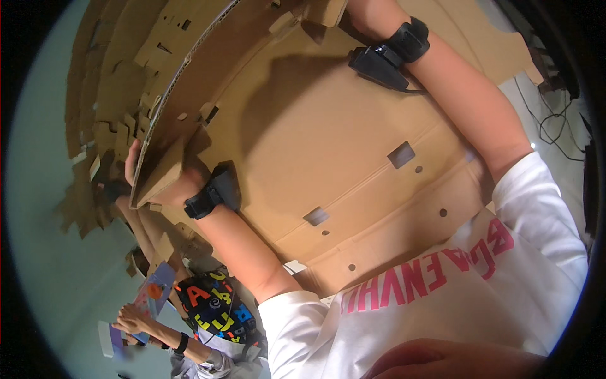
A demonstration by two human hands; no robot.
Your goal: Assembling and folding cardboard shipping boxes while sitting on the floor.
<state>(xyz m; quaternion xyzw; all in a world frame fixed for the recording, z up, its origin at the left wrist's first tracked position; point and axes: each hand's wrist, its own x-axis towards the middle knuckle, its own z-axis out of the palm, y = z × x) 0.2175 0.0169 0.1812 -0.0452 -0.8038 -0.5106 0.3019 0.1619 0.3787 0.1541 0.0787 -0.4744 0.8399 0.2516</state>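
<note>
Against our chest we hold 1 flat brown cardboard sheet [328,158], left hand [165,183] clamped on its folded flap [165,169], right hand [366,16] hidden behind its top edge, grip unclear.

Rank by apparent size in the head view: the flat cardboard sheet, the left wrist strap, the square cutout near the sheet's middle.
1. Cardboard sheet, largest by far.
2. Left wrist strap.
3. Square cutout, smallest.

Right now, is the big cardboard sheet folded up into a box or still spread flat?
Mostly flat: the cardboard sheet lies spread open, creases unfolded; only one flap is lifted by the left hand.
</note>
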